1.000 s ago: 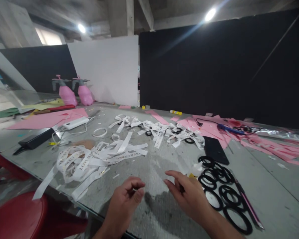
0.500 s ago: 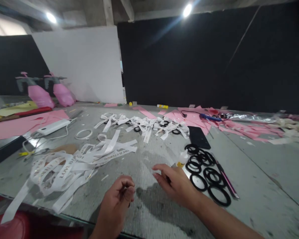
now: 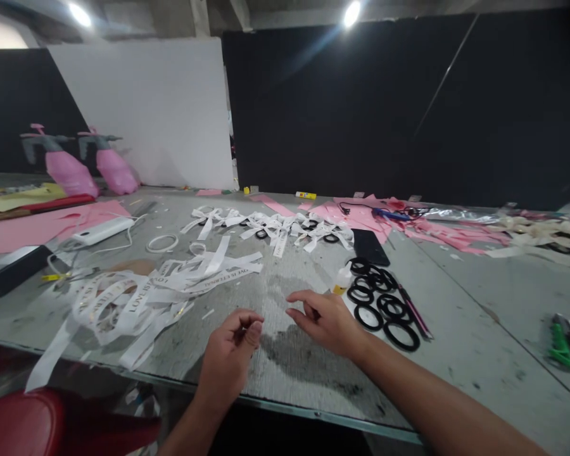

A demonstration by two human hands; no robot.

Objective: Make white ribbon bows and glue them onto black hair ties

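My left hand (image 3: 228,354) is over the front of the table, fingers curled and thumb pressed against them. If anything is pinched there, it is too hidden to name. To its right, my right hand (image 3: 330,324) has thumb and index finger apart with nothing visible between them. Close beyond that hand lie several black rings (image 3: 368,318) and a small white bottle with a yellow part (image 3: 343,277). Loose white ribbons printed with dark lettering (image 3: 137,294) are heaped left of my left hand. Farther back is a row of white ribbon bows (image 3: 280,229), some with black rings.
A dark phone (image 3: 370,247) and a pencil (image 3: 415,313) lie by the rings. Green-handled scissors (image 3: 565,345) are at far right. Pink paper (image 3: 365,212), a white power strip (image 3: 103,232) and two pink spray bottles (image 3: 71,172) stand or lie farther back. A red stool (image 3: 21,421) is below the front edge.
The view has shifted, bringing the green-handled scissors and more of the table's front edge into sight. Both hands keep nearly the same pose, with my left hand slightly closer to my right.
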